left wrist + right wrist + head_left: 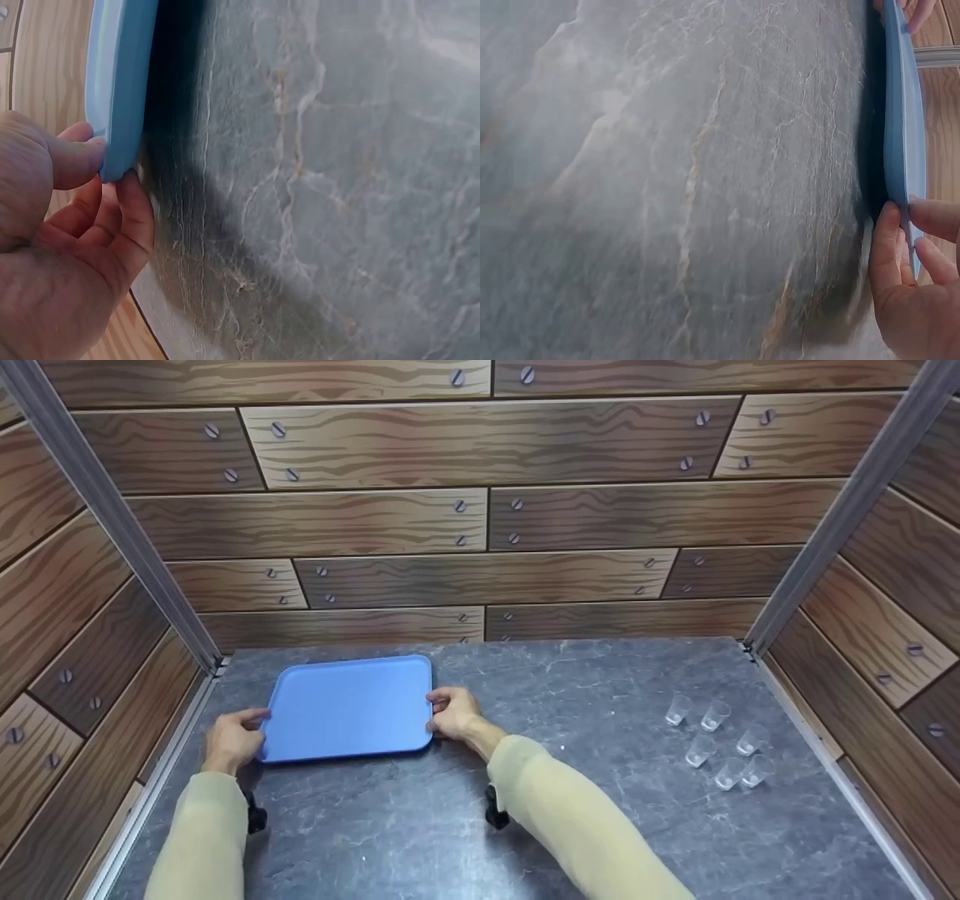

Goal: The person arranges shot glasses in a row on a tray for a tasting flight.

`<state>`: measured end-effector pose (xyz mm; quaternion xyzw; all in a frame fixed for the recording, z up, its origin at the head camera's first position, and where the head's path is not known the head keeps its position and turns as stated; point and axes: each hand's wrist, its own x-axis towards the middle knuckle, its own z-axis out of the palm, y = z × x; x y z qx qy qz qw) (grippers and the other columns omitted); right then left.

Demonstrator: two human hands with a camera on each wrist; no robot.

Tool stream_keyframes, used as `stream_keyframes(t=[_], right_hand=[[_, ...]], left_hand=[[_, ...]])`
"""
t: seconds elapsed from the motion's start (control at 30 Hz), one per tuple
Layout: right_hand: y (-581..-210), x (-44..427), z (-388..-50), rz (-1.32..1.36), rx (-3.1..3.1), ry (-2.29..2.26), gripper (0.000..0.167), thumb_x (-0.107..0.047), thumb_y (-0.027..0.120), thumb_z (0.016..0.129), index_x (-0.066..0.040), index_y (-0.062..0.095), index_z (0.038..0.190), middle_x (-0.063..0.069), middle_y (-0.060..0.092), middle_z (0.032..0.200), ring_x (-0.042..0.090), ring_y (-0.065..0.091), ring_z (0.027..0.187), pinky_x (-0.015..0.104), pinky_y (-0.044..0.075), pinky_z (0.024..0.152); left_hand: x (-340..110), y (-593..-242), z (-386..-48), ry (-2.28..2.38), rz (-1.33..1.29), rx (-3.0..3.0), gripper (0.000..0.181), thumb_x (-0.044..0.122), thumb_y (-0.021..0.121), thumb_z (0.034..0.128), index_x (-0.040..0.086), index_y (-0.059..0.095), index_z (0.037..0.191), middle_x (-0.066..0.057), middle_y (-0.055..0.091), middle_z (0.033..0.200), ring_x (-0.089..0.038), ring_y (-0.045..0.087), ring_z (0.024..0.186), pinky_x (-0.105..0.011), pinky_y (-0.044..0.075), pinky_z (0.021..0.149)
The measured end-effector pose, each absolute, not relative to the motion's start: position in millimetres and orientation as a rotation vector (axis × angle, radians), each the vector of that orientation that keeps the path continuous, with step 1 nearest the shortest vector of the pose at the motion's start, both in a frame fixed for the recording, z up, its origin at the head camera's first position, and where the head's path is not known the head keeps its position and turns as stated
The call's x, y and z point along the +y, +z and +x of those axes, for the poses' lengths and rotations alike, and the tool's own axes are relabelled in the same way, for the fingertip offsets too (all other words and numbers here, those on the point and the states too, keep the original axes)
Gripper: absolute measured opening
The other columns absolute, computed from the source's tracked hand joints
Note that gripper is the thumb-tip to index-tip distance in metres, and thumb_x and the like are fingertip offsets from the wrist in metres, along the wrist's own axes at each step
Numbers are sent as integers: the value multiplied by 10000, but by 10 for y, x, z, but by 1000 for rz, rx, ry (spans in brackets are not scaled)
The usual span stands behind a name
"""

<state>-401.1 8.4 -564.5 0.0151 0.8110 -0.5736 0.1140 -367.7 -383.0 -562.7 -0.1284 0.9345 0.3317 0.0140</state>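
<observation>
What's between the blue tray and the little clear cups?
The head view shows the right hand gripping the blue tray, the sleeved arm, then grey tabletop with tiny pale specks before the little clear cups.

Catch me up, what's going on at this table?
A person's left hand and right hand are gripping a blue tray by opposite ends, over the left part of the gray table, toward the back. I can't tell whether it is lying flat or slightly raised. Six small clear cups stand in a loose group on the right side, well apart from it and untouched by the hands.
</observation>
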Motion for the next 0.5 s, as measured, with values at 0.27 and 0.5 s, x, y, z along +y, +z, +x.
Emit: stream_keyframes(t=[0.27,0.5], right_hand=[[-5593,291,-3884,-6,2299,-1793,623,177,776,752,-2,766,1349,110,654,1084,168,602,948,325,690,712],[-5598,571,-3787,-47,2229,-1887,650,169,749,749,24,742,1383,86,642,1047,165,608,926,315,683,723]], left_hand=[[-3718,-5633,-3546,1049,-351,2897,580,30,570,963,55,660,1535,-298,709,1402,-434,669,1232,-533,563,992],[-3523,-5646,-3427,1097,-220,2922,564,42,606,971,34,654,1533,-307,733,1352,-450,703,1256,-569,582,1044]])
